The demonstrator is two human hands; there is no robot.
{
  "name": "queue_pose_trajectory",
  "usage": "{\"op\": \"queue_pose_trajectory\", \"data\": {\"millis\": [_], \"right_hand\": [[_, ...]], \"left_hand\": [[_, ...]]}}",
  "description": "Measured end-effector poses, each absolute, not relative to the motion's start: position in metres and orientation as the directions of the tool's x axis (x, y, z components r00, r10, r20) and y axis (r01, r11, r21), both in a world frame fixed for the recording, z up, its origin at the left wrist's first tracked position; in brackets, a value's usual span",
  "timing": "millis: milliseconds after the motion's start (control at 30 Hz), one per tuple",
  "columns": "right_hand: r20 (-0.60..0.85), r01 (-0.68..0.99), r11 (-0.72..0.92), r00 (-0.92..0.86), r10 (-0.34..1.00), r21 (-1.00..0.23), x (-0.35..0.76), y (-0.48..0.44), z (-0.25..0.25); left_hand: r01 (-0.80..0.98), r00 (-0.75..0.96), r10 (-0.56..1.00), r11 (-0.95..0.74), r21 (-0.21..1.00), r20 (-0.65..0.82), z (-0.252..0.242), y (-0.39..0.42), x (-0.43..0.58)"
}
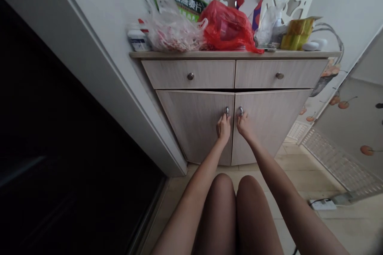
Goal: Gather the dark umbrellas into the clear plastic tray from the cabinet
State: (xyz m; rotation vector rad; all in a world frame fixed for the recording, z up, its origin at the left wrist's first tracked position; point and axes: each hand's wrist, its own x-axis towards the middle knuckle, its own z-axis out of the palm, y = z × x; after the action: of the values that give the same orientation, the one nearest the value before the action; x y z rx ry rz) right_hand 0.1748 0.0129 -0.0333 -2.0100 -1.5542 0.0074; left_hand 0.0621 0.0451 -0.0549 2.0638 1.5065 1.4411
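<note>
A pale wood-grain cabinet has two lower doors side by side. My left hand (224, 126) is closed on the metal handle (227, 110) of the left door (194, 123). On the right door (269, 121), my right hand (243, 124) grips the matching handle (241, 110). Both doors stand slightly ajar, with a thin dark gap along their top edges. Above them are two drawers, the left one (167, 75) and the right one (302, 75), both closed, each with a round knob.
On the cabinet top (197, 54) sit a clear plastic bag (176, 34), a red bag (227, 26), a white container (138, 40) and a yellow package (297, 34). My knees are below the doors. A power strip (323, 204) lies on the floor at right.
</note>
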Motion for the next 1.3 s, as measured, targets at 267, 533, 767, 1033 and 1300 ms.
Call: {"op": "queue_pose_trajectory", "data": {"millis": [267, 533, 767, 1033, 1300], "right_hand": [[0.323, 0.858, -0.184, 0.368, 0.872, -0.48, 0.171, 0.036, -0.032], [0.345, 0.875, -0.095, 0.284, 0.895, -0.474, 0.182, 0.054, -0.045], [0.555, 0.826, 0.137, 0.235, 0.798, -0.547, 0.196, 0.071, -0.078], [0.516, 0.744, 0.188, 0.237, 0.823, -0.641, 0.202, 0.075, -0.086], [0.339, 0.5, 0.194, 0.217, 0.915, -0.844, 0.214, 0.043, -0.067]], "left_hand": [[0.626, 0.077, 0.836, -0.464, 0.626, 0.543, -0.059, 0.068, 0.064], [0.55, 0.104, 0.811, -0.529, 0.646, 0.575, -0.066, 0.081, 0.062], [0.55, 0.086, 0.818, -0.515, 0.658, 0.568, -0.07, 0.092, 0.065], [0.46, 0.045, 0.852, -0.482, 0.746, 0.522, -0.066, 0.093, 0.068], [0.263, 0.044, 0.983, -0.183, 0.947, 0.177, -0.065, 0.052, 0.041]]}}
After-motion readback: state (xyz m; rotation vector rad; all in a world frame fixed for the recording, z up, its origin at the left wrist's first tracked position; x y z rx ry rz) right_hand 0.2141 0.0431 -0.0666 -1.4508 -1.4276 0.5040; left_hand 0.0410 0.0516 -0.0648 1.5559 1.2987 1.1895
